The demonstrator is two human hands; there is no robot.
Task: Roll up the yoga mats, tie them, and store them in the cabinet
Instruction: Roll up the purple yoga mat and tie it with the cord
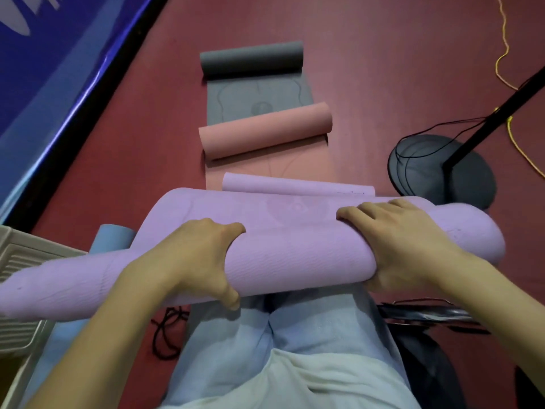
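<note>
Gripping the rolled purple mat (295,255), the left hand (194,255) and right hand (404,246) each wrap around it. Beyond both hands lie a half-rolled pink mat (265,131) and grey mat (250,59).

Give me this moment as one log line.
step: rolling | purple mat: both hands gripping roll | left hand | right hand | pink mat, grey mat: part-rolled | ties: none

This looks like a gym or exercise studio: a dark red sports floor (368,54), several half-rolled yoga mats (265,134) laid in a row along it, a blue padded mat (44,84) at the left edge, and a black stand base (442,169) with cables.
</note>
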